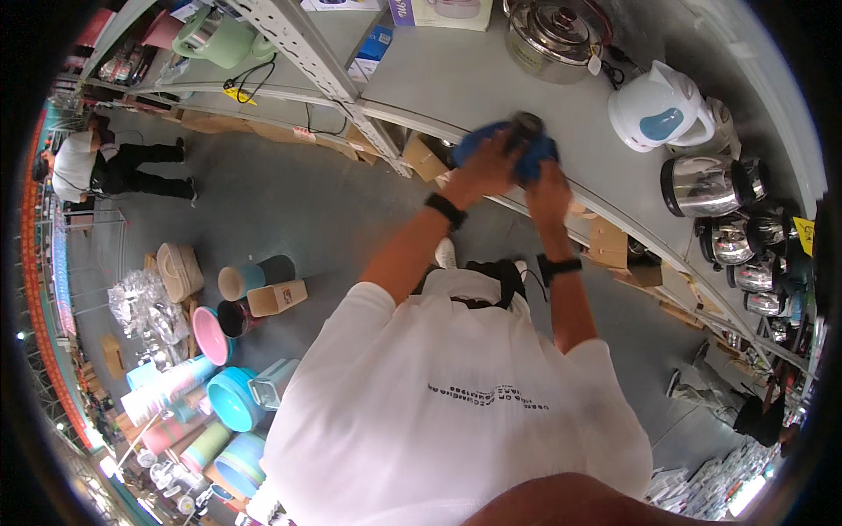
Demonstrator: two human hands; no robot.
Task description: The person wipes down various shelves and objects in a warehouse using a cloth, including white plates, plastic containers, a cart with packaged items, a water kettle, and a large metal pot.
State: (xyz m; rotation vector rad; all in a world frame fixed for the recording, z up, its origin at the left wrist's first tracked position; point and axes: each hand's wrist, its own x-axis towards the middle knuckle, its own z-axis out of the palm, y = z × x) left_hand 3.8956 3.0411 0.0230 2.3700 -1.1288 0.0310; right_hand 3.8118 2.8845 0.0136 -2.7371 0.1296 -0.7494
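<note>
Both hands are at the front edge of a grey metal shelf (434, 79), in motion and blurred. My left hand (483, 167) presses on what looks like a blue cloth (477, 141). From the other side my right hand (550, 187) grips the blue material too. A dark rounded object (528, 125) shows at the top of the bundle; blur hides what it is. On the shelf beyond stand a steel pot with a glass lid (556, 39) and a white electric kettle (661, 108). Steel kettles (707, 187) line the shelf to the right.
A perforated shelf upright (302, 59) rises at the left, near a green kettle (223, 39). Cardboard boxes (608, 243) sit on the lower shelf. Plastic basins (237, 398) and bins (279, 297) crowd the floor at left. One person (99, 161) stands far left, another (737, 407) at right.
</note>
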